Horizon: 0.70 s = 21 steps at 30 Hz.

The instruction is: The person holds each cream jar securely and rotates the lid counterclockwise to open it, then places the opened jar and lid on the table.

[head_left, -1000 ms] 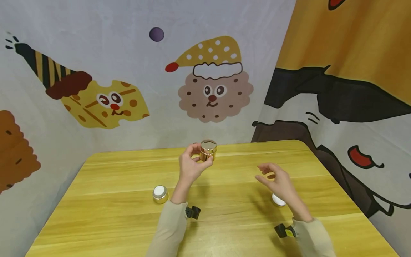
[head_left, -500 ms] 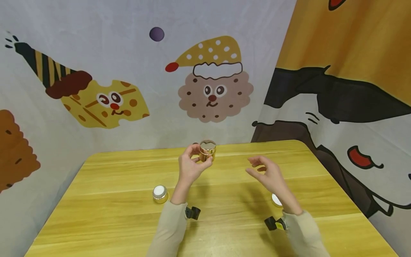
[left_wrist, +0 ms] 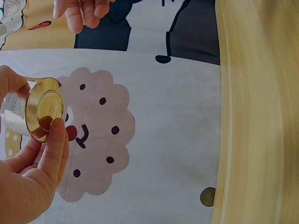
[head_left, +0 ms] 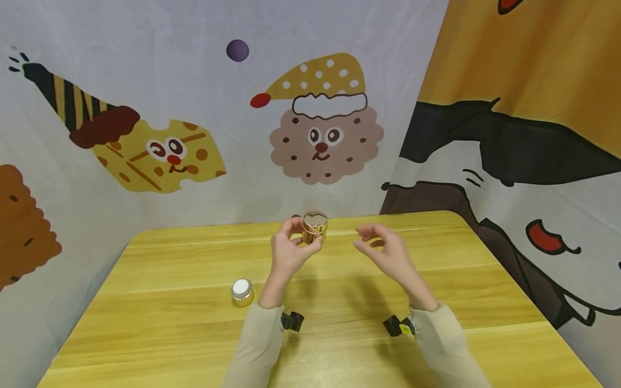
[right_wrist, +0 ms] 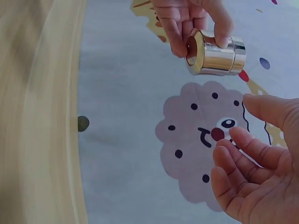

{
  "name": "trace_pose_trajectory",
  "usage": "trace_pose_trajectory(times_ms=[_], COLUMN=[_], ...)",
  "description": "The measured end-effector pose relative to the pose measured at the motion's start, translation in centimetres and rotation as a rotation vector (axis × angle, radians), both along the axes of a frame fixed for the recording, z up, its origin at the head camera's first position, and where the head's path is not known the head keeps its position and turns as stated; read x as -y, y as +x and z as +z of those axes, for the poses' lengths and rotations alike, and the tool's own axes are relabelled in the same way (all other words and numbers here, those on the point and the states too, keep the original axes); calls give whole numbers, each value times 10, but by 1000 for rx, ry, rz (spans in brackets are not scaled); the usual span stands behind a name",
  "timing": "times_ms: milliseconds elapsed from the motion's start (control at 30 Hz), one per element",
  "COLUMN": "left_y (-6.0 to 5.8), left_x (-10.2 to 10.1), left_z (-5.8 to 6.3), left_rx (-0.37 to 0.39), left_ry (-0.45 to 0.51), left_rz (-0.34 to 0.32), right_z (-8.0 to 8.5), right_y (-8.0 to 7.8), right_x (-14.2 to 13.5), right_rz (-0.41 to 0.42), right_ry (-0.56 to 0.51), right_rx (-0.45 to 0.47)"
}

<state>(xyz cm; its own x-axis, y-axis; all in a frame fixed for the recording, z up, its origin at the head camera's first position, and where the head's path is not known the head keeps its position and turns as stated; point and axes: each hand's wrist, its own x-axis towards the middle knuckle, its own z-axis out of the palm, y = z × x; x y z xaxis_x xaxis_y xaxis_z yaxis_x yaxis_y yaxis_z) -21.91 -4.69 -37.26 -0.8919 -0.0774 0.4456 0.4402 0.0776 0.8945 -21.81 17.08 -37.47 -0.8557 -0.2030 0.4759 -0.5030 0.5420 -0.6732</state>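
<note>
My left hand (head_left: 287, 252) pinches a shiny gold cream jar (head_left: 315, 225) between thumb and fingers, raised above the far part of the table. Its gold lid is on. In the left wrist view the jar's round base (left_wrist: 49, 105) faces the camera, with small print on it. My right hand (head_left: 388, 252) hovers a little to the right of that jar, its fingers loosely bent and apart, holding nothing. In the right wrist view a gap separates this hand (right_wrist: 261, 172) from the jar. Another gold jar (head_left: 243, 293), with a white top, stands on the table left of my left forearm.
The wooden table (head_left: 160, 323) runs back to a cloth backdrop (head_left: 242, 161) printed with cartoon figures. A small dark round thing (right_wrist: 83, 123) shows at the table's far edge. Black cameras (head_left: 292, 321) sit at both wrists.
My right hand has moved left and farther out, closer to the jar. The left hand and its jar have stayed nearly still. A white round thing on the table is now hidden behind the right arm.
</note>
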Motion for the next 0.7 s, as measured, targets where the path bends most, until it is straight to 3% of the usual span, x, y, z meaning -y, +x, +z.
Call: trace_pose_trajectory(times_ms=[67, 200, 700], left_y=[5, 7, 6], left_x=[0, 0, 2], left_z=[7, 10, 6], left_rx=[-3, 1, -19], left_ry=[-8, -13, -25], left_rz=[-1, -4, -17], right_z=[2, 5, 20], right_y=[-1, -4, -10], right_x=[3, 9, 39], right_rz=[6, 15, 71], right_ry=[-4, -19, -48], right_rx=[7, 13, 14])
